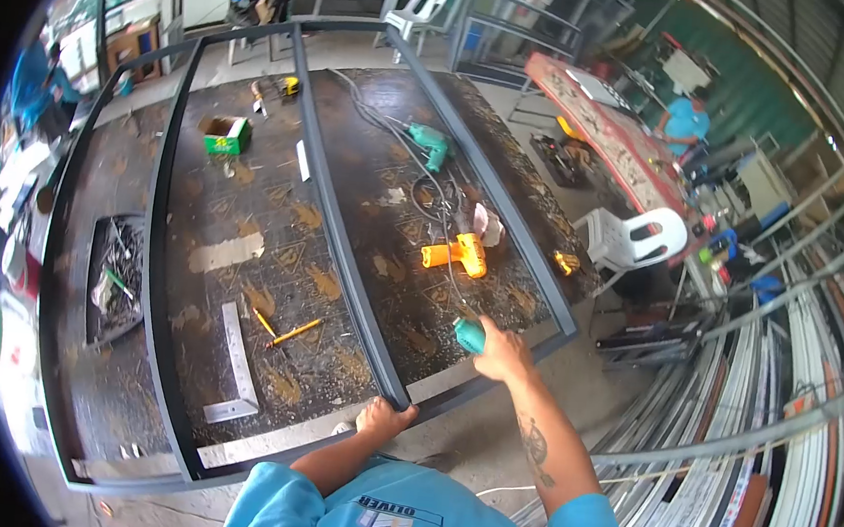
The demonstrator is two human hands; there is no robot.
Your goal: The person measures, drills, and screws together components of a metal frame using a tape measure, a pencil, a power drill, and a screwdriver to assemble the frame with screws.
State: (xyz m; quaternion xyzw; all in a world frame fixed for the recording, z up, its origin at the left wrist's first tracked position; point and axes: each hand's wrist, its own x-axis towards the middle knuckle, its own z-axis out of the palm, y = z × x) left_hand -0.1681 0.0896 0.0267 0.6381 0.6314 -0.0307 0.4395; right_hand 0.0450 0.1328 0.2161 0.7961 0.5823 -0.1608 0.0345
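A large dark grey metal frame (337, 226) with several long bars lies across the worktable. My left hand (385, 419) is closed around the near end of a middle bar, where it meets the front rail. My right hand (504, 353) grips a teal-green tool (469, 335) above the frame's near right part; my fingers hide much of it, and its exact kind cannot be made out. Beyond that hand lies an orange cordless drill (458, 256). Farther back, a green power drill (428, 147) with a grey cord rests between two bars.
On the worktable (289, 237) lie a metal square (236, 363), yellow pencils (293, 333), a green box (224, 135) and a black tray of fasteners (117, 282). A white chair (635, 237) stands at right, near metal profiles (725, 471). Co-workers (685, 121) are in the background.
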